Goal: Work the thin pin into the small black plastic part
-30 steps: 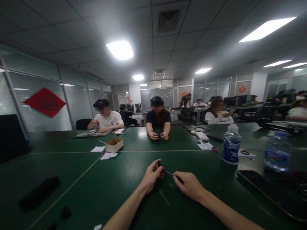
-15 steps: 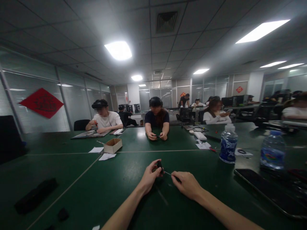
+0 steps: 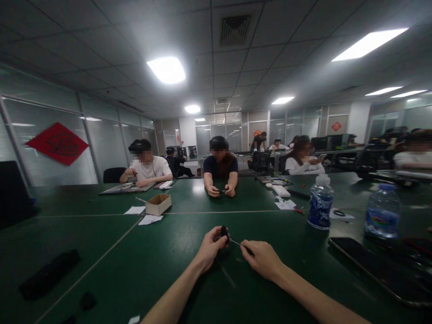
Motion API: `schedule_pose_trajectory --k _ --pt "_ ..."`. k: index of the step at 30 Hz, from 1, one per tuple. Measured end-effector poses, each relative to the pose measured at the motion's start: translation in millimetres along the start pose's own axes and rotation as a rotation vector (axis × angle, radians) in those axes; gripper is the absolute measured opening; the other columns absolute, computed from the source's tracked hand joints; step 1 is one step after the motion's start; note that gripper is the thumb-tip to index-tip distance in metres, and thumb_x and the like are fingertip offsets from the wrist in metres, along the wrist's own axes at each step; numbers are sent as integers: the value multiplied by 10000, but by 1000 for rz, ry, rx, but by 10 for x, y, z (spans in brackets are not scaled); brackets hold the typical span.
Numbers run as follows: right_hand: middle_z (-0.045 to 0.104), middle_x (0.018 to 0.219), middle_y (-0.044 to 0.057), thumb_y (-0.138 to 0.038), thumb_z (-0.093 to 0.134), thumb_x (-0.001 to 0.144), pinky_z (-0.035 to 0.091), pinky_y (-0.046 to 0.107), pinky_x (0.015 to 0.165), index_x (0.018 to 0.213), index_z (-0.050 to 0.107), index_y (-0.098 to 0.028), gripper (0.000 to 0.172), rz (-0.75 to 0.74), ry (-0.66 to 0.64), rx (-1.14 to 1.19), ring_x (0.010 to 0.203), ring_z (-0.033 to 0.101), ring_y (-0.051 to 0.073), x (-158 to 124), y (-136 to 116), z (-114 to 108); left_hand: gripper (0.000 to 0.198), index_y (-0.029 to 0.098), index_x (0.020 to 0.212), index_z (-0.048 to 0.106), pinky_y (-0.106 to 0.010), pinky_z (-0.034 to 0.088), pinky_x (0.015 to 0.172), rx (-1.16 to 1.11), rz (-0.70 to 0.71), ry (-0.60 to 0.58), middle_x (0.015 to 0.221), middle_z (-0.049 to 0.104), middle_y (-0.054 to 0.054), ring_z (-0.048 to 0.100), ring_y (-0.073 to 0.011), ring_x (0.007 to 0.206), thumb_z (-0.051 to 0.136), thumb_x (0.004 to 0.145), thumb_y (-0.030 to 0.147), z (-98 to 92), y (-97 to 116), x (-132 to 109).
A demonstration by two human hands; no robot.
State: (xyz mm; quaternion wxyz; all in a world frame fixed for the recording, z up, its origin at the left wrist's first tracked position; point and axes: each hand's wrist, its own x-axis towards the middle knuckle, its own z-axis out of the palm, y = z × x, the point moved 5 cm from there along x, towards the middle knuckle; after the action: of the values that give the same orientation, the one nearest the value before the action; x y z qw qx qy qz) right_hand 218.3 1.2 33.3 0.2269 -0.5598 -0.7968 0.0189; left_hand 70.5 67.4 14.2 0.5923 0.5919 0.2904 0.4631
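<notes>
Near the middle of the green table (image 3: 118, 288), my left hand (image 3: 211, 247) grips a small black part (image 3: 224, 233) between thumb and fingers. My right hand (image 3: 261, 258) is closed around the dark handle of a thin tool, whose metal shaft (image 3: 235, 242) points left and reaches the black part. Whether the tip sits inside the part or only touches it is too small to tell. Both forearms rest low over the table.
Two bottles (image 3: 320, 202) and a phone (image 3: 378, 270) stand or lie at the right. A small open box (image 3: 158, 204) sits beyond, left of centre. Dark objects (image 3: 50, 274) lie at the left. A person (image 3: 221, 166) sits opposite, hands on the table.
The black part in my left hand has turned slightly. Both hands otherwise stay nearly in place, with the tool still against the part.
</notes>
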Motion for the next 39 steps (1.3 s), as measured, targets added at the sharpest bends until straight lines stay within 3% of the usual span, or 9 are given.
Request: schedule_pose_trajectory --k 20,26,33,39 --pt "630 787 33 -307 308 930 423 236 612 928 597 -196 310 -15 12 66 672 584 144 -15 65 31 342 130 954 597 -305 456 784 -37 20 -33 908 638 -83 590 -188 855 698 695 328 -23 -77 56" --pt "631 738 34 -293 284 925 416 243 596 888 585 -178 324 109 155 135 647 593 154 16 198 -12 337 116 957 609 -303 447 782 -16 -4 -188 899 649 -98 600 -190 852 696 708 325 56 -108 42" --pt "637 713 21 -284 346 899 409 234 599 860 623 -192 294 -45 72 63 624 588 145 -8 58 -4 421 133 1043 595 -295 458 765 -177 -37 -30 912 631 -87 601 -174 829 723 685 315 -38 -175 85" --pt "640 726 18 -282 347 903 407 225 608 874 627 -203 293 -42 41 18 634 586 138 -3 58 23 463 150 1100 593 -299 459 764 -173 -39 -33 943 630 -91 592 -183 866 722 689 320 -46 -187 91"
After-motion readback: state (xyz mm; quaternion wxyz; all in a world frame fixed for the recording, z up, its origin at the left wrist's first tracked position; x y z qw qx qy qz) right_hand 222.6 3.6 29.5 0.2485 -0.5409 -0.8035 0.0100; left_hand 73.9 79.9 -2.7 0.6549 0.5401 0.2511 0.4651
